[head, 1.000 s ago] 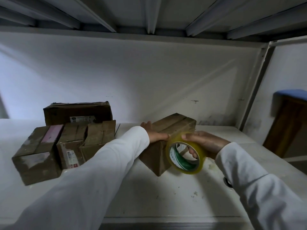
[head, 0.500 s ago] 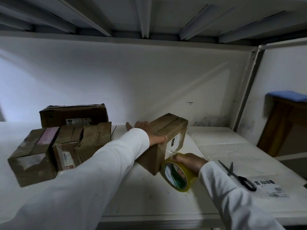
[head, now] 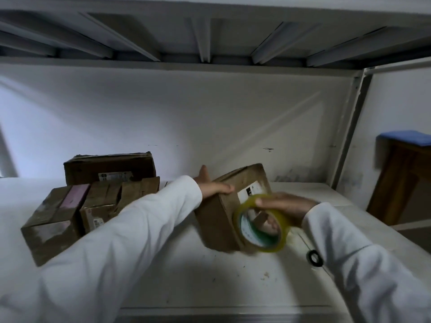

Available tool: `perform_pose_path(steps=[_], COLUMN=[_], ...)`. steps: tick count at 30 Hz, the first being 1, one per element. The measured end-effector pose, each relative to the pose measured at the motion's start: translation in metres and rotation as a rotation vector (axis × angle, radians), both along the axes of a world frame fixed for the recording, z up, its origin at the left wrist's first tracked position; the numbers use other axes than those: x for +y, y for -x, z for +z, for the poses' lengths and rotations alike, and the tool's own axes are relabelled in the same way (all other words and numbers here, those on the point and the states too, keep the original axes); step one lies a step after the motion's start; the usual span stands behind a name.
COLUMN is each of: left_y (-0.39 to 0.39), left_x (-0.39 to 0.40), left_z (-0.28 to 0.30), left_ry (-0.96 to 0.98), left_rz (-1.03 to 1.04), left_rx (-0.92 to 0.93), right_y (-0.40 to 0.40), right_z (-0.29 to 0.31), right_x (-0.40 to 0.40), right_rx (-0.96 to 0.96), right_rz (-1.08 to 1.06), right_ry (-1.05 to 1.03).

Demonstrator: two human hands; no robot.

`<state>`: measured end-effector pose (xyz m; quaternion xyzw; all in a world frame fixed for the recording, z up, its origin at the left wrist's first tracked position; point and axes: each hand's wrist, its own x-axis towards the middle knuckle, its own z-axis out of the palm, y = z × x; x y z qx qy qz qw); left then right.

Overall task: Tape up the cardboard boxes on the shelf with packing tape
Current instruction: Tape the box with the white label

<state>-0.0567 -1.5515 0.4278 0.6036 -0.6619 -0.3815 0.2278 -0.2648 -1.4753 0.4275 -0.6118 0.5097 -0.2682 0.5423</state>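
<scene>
Boxes (head: 93, 201) stacked left, left fingers (head: 224, 188) clasping box (head: 224, 210), right fingers (head: 263, 202) gripping tape roll (head: 282, 243).

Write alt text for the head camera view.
A person in white sleeves steadies a cardboard box on a white shelf with the left hand, while the right hand holds a roll of packing tape against its near end. Four more boxes sit grouped to the left.
</scene>
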Motion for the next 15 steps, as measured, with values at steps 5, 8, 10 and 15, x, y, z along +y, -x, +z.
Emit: perform_pose_path(steps=[5,8,10,15], left_y=[-0.014,-0.017,-0.022,-0.039], left_x=[0.021,0.031,0.026,-0.001], left_z=[-0.024,-0.052,-0.049,-0.038], left_ry=[-0.39,-0.393,-0.283,-0.127], left_rz=[0.112,0.092,0.125,0.046], left_rx=[0.258,0.411,0.325,-0.241], right_y=[-0.001,-0.021,-0.032,-0.053], right_z=[0.027,0.009,0.0,-0.019], right_x=[0.002,0.0,-0.008,-0.018], right_rx=[-0.093,-0.08,-0.127,-0.241], right_rz=[0.068,-0.054,-0.146,-0.188], right_ry=[0.115,0.218,0.325,0.348])
